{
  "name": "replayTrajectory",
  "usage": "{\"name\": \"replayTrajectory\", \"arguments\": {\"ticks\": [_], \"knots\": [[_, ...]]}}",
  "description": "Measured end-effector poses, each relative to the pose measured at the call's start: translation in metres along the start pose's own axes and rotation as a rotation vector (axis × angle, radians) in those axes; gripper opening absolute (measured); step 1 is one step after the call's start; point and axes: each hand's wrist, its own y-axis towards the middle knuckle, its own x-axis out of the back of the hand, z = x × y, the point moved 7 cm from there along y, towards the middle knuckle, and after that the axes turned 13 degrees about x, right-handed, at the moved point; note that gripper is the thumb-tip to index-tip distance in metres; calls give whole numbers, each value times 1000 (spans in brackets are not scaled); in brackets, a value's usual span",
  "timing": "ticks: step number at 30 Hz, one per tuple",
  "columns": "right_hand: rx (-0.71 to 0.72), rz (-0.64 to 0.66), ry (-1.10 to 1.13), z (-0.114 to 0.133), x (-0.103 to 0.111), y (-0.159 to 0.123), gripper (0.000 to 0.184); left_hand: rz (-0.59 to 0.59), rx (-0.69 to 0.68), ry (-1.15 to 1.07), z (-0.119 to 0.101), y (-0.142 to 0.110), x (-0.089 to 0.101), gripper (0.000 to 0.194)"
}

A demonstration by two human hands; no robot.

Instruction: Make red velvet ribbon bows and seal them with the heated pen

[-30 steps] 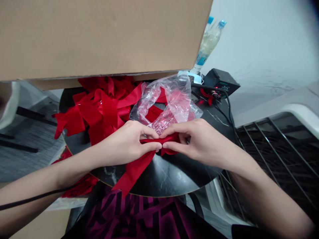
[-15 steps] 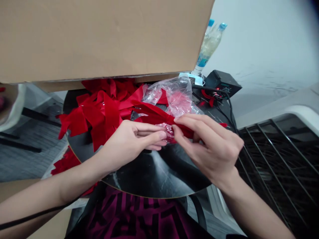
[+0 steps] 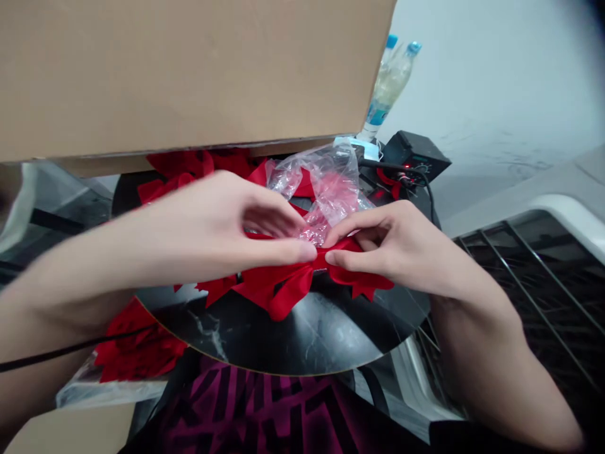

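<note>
We are working over a round black marble tabletop (image 3: pixel 302 334), beneath a large cardboard panel (image 3: pixel 165 75). A clear plastic bag (image 3: pixel 326 189) is lying on it, just behind a red ribbon (image 3: pixel 278 287). Our right hand (image 3: pixel 387 246) is pinching the ribbon between thumb and forefinger, while our left hand (image 3: pixel 222 230) is gripping it beside them, thumb pressing, fingers spread above.

A round black marble counter (image 3: pixel 302 334) with a thin gold edge; on it, loops of red ribbon (image 3: pixel 278 291), a crumpled clear plastic bag (image 3: pixel 326 189), and, at the far edge, a black control box (image 3: pixel 413 154) with a trailing black cable (image 3: pixel 428 186).
</note>
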Motion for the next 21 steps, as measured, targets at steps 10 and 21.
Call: {"name": "replayTrajectory", "arguments": {"ticks": [10, 21], "knots": [[116, 3, -191, 11, 6, 5, 11, 300, 48, -2, 18, 44, -54, 6], [480, -208, -850, 31, -20, -31, 12, 235, 192, -411, 37, 45, -55, 17]]}}
